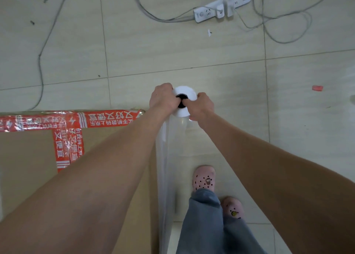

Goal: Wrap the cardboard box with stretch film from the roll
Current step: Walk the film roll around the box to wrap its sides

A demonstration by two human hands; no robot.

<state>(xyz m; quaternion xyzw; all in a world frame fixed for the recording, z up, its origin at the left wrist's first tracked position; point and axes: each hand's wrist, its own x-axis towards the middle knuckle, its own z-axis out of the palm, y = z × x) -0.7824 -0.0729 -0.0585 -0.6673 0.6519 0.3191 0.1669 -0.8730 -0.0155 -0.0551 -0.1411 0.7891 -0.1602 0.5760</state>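
The left hand (162, 98) and right hand (201, 105) are gripping the white film roll (185, 92) beside the brown cardboard box (25, 167); clear film (163, 177) is covering one side only, it seems.

Matt cardboard box (28, 167), glossy clear stretch film (163, 177).

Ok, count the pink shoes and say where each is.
2. One pink shoe stands just right of the stretch film; the other shoe sits nearer the bottom edge, partly under grey trousers.

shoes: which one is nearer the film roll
The upper pink shoe with the brown charm; the other shoe, with a yellow charm, sits further from the roll.
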